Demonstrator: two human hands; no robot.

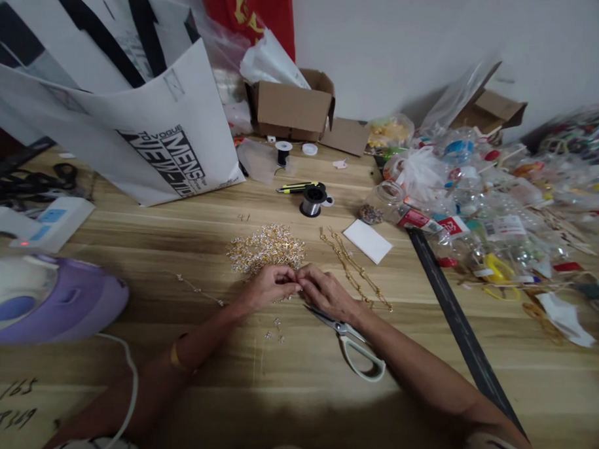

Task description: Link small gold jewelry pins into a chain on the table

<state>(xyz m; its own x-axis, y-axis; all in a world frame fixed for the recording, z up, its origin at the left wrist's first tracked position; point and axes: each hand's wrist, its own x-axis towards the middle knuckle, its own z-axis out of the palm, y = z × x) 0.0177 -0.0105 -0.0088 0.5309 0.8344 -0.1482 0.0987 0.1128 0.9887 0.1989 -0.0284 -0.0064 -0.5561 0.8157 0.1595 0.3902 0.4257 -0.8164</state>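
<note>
My left hand point(268, 286) and my right hand point(326, 290) meet fingertip to fingertip, both pinched closed on something too small to make out. Just behind them lies a heap of gold and clear beaded pieces point(265, 246). To the right of my right hand, a gold chain point(353, 272) is laid out on the wooden table point(212, 398). Scissors point(360, 360) with pale handles rest partly under my right wrist. A thin beaded strand point(196, 290) stretches left of my left hand, and a few loose beaded bits point(278, 331) sit in front of the hands.
Behind are a wire spool point(312, 202), a yellow-black utility knife point(298, 187) and a tipped jar of beads point(381, 202). A white card point(367, 240) lies near the chain. Bagged supplies point(490, 205) crowd the right. A large bag point(178, 137) and a purple-white appliance point(66, 298) occupy the left.
</note>
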